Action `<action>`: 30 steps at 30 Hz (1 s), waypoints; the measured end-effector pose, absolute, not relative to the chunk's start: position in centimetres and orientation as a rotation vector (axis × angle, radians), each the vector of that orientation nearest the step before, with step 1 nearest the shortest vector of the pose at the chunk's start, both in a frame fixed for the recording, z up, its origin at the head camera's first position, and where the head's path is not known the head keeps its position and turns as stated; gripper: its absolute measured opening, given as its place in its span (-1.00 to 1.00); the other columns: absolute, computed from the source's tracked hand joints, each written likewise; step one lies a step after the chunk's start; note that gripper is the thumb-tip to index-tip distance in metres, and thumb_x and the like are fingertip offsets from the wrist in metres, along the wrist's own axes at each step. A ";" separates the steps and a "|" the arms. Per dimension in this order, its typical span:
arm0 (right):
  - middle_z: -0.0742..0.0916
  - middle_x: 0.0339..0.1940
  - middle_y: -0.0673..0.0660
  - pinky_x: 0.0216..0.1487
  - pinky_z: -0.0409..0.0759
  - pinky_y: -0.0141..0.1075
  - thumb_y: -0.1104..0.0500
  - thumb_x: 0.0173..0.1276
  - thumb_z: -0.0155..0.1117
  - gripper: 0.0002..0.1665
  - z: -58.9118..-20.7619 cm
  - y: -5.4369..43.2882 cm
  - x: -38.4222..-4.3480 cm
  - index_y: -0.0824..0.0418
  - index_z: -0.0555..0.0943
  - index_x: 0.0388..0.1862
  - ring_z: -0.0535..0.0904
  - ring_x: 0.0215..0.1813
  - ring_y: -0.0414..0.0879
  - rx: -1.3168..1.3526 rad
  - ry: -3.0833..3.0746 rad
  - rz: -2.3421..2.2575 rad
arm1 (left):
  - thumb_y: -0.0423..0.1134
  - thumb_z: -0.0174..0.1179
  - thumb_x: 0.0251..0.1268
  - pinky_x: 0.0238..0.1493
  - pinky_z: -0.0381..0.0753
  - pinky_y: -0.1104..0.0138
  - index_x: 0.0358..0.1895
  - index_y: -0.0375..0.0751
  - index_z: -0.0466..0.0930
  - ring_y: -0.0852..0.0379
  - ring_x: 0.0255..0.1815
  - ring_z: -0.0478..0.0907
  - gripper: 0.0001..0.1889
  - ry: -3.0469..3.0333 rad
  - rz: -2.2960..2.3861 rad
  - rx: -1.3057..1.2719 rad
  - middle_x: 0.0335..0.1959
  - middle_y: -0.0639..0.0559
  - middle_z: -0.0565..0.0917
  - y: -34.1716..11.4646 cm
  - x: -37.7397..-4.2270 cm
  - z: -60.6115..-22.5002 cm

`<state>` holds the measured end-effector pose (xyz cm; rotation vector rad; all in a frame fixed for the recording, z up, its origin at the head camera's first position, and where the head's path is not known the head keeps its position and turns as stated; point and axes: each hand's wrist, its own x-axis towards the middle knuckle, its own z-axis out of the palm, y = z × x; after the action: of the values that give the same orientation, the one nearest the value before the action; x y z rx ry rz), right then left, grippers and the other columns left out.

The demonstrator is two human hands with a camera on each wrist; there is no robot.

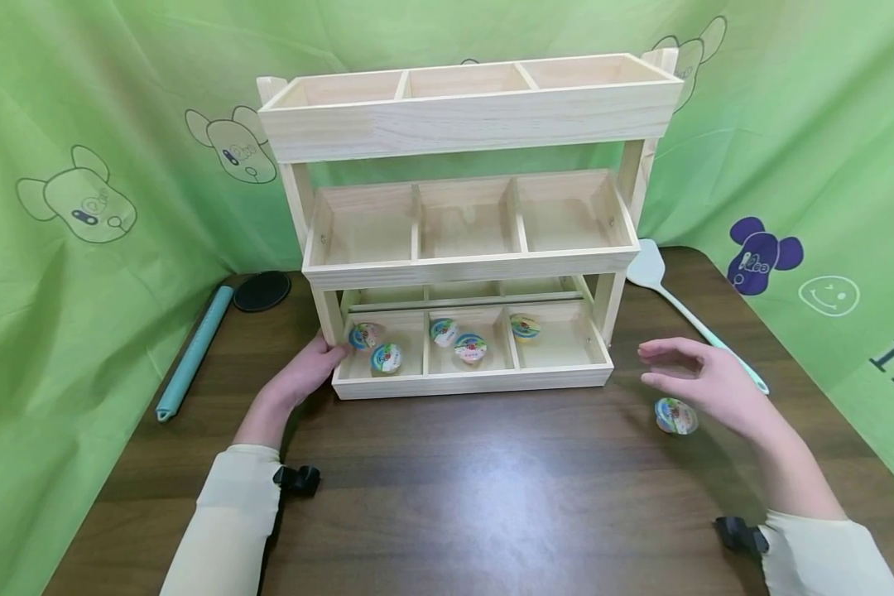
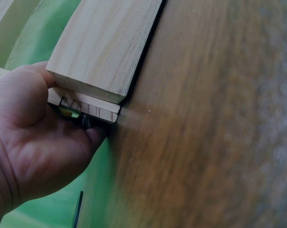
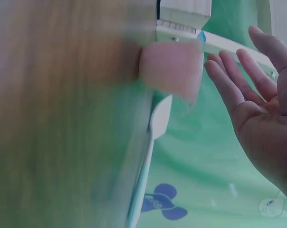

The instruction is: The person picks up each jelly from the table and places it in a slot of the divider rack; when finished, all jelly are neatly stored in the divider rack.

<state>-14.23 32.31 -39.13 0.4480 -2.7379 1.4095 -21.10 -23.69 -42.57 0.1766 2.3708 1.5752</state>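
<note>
A three-tier wooden rack point(image 1: 469, 124) with divided trays stands on the table. My left hand point(image 1: 309, 368) grips its lower left corner; in the left wrist view the thumb and fingers of that hand point(image 2: 43, 128) close round the wooden base point(image 2: 93, 107). On the right, my right hand point(image 1: 704, 385) hovers with fingers spread and nothing held, just above a jelly cup point(image 1: 675, 416). That jelly cup point(image 3: 169, 69) shows pinkish sides in the right wrist view, beside the extended fingers point(image 3: 224, 80). Several jelly cups with printed lids, such as one jelly cup point(image 1: 470, 348), lie across the bottom tray's compartments.
A pale blue long-handled paddle point(image 1: 689, 310) lies right of the rack, behind my right hand. To the left are a teal rod-shaped thing point(image 1: 195, 352) and a black round disc point(image 1: 261, 291). Green printed cloth point(image 1: 82, 290) surrounds the brown table point(image 1: 447, 497).
</note>
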 end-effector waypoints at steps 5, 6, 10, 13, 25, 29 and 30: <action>0.73 0.08 -0.09 -0.05 0.60 -0.51 0.24 0.34 0.44 -0.51 -39.2 33.3 -13.5 0.40 0.59 0.19 0.70 0.01 -0.27 0.452 -2.773 1.425 | -0.24 -0.11 0.60 0.51 -0.01 -0.09 0.61 -0.40 -0.29 -0.24 0.56 -0.02 -0.27 2.367 1.579 0.194 0.59 -0.38 -0.08 -23.6 -21.1 -42.3; 0.73 0.08 -0.10 -0.06 0.60 -0.51 0.24 0.34 0.45 -0.51 -39.3 33.4 -13.4 0.39 0.59 0.20 0.70 0.01 -0.28 0.456 -2.781 1.424 | -0.24 -0.11 0.61 0.51 -0.01 -0.09 0.61 -0.40 -0.29 -0.23 0.56 -0.03 -0.27 2.366 1.582 0.193 0.60 -0.37 -0.08 -23.6 -21.0 -42.2; 0.73 0.10 -0.01 -0.06 0.61 -0.49 0.23 0.32 0.46 -0.49 -39.3 34.2 -13.0 0.36 0.59 0.21 0.69 0.02 -0.26 0.464 -2.836 1.404 | -0.24 -0.11 0.61 0.51 -0.01 -0.07 0.61 -0.39 -0.30 -0.22 0.56 -0.02 -0.27 2.366 1.583 0.194 0.60 -0.37 -0.09 -23.7 -21.1 -42.4; 0.71 0.13 0.13 -0.04 0.58 -0.53 0.19 0.31 0.48 -0.46 -39.4 34.7 -12.7 0.32 0.59 0.23 0.67 0.04 -0.28 0.461 -2.888 1.356 | -0.23 -0.12 0.61 0.52 -0.02 -0.08 0.61 -0.39 -0.32 -0.22 0.57 -0.06 -0.26 2.373 1.570 0.190 0.60 -0.36 -0.12 -23.7 -21.2 -42.6; 0.73 0.13 0.16 0.00 0.44 -0.59 0.13 0.23 0.55 -0.44 -39.7 35.8 -11.9 0.17 0.64 0.22 0.56 0.06 -0.45 0.539 -2.978 1.110 | -0.22 -0.11 0.62 0.53 -0.07 -0.10 0.62 -0.33 -0.34 -0.21 0.59 -0.13 -0.25 2.372 1.567 0.176 0.62 -0.32 -0.17 -23.7 -21.2 -42.8; 0.73 0.08 0.13 -0.02 0.44 -0.55 0.14 0.20 0.57 -0.42 -40.0 36.0 -11.8 0.16 0.64 0.21 0.52 0.03 -0.41 0.618 -3.001 1.076 | -0.22 -0.10 0.61 0.53 -0.08 -0.11 0.62 -0.32 -0.35 -0.21 0.59 -0.13 -0.24 2.369 1.573 0.169 0.62 -0.32 -0.17 -23.7 -21.1 -42.8; 0.73 0.06 0.12 -0.05 0.46 -0.53 0.15 0.19 0.57 -0.41 -40.0 36.1 -11.8 0.17 0.64 0.21 0.53 -0.01 -0.38 0.638 -3.007 1.085 | -0.22 -0.10 0.61 0.53 -0.09 -0.11 0.62 -0.34 -0.36 -0.21 0.59 -0.14 -0.24 2.369 1.577 0.174 0.62 -0.33 -0.18 -23.6 -21.1 -42.7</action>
<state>-11.83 36.06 -40.05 0.6377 -3.0072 1.0848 -21.12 -23.65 -42.73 0.1740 2.3690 1.5771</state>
